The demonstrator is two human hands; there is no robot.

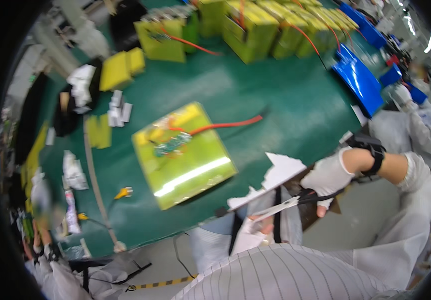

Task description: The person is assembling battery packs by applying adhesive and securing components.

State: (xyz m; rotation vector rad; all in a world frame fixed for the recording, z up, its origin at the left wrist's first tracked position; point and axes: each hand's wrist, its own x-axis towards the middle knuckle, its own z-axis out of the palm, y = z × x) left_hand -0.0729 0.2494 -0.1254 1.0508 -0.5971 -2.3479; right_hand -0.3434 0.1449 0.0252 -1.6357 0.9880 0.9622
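Note:
My right hand, in a white glove with bare fingertips, is closed round the black handles of a pair of scissors. The pale blades point left and down toward my left hand. That hand, also gloved, is low in front of my body at the table's near edge, its fingers curled; anything inside them is hidden. Beside the blades, a jagged white sheet lies along the table edge. Farther left on the table rests a yellow-green wrapped battery pack with a green circuit board and red-orange wires on top.
On the green table, several yellow-green packs line the far side. Blue sheets lie at the far right. Yellow blocks, white pieces and a yellow connector are on the left. Co-workers sit at both sides.

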